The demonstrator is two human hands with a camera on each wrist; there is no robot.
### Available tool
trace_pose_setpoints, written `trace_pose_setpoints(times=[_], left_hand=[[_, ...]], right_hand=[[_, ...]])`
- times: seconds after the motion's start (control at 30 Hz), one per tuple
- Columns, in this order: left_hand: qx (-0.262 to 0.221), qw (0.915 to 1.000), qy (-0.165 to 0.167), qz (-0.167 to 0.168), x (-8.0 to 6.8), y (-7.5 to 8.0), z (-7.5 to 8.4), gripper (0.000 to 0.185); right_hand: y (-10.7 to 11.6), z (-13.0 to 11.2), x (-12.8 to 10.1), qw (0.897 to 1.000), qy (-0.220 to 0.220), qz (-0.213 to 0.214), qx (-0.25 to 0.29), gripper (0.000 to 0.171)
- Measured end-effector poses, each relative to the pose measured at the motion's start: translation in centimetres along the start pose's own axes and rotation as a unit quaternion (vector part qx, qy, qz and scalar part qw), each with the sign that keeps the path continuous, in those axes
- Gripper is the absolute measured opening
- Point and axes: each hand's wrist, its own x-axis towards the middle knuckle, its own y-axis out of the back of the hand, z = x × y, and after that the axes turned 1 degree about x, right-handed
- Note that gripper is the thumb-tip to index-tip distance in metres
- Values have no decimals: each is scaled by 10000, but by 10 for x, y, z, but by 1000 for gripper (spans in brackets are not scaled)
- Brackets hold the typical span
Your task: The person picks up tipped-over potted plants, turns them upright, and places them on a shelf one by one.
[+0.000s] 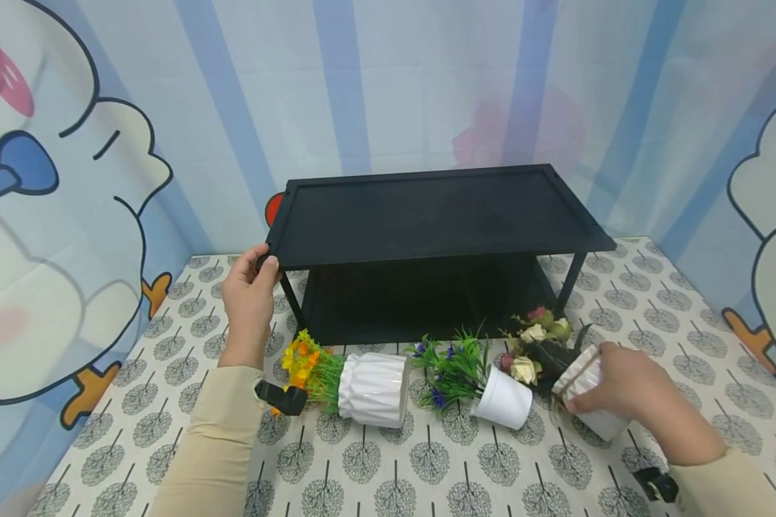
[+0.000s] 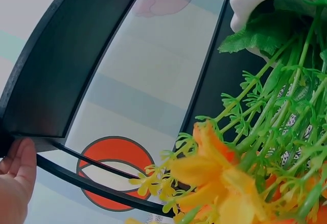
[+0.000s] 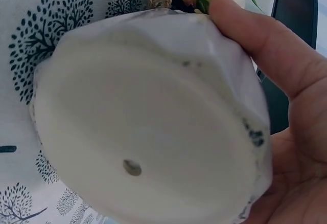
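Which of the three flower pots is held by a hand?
The rightmost pot, with pink and cream roses, is gripped by the right hand. The ribbed pot of orange flowers and the small pot of purple flowers lie untouched on the tablecloth.

**No readable text**

No words, labels, brands or numbers can be read anywhere. The backdrop (image 1: 71, 215) carries only cartoon figures, and the cloth on the surface (image 1: 427, 467) shows only a repeated tree print.

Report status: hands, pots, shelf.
Left hand grips the black shelf at its left corner. Right hand holds the rose pot, tilted. Ribbed pot and small white pot lie tipped before the shelf.
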Motion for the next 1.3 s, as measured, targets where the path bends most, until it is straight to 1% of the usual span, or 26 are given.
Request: trace_pose_setpoints(times=[0.17,0.3,0.5,0.63,0.7,0.8,0.93,1.07,1.2,1.3], left_hand=[[10,10000,-67,10,0,0,0,34],[20,10000,-92,18,-1,0,-1,34],[44,9999,-112,25,-1,0,-1,35],[-4,9999,-150,85,-1,-1,-2,35],[-19,9998,-175,107,-1,-1,-3,35],[-29,9997,-205,120,-1,-2,-3,34],[-67,9996,-256,112,-2,-2,-4,34],[-145,9993,-312,127,-2,-2,-4,33],[-191,9991,-335,160,-2,-3,-5,33],[-185,9991,-338,180,-1,-3,-6,33]], right_hand=[[2,-1,-3,9998,-3,131,143,119],[4,-2,-5,9992,111,278,277,120],[2,-3,-10,9928,398,861,729,111],[1,-2,-11,9890,560,1154,734,115],[0,-2,-11,9876,575,1249,762,119],[-1,-1,-12,9867,448,1312,847,125],[-4,0,-12,9836,267,1398,1105,128],[-9,4,-10,9774,191,1594,1377,124],[-14,5,-9,9672,156,1848,1738,117],[-17,5,-9,9596,193,1908,2060,115]])
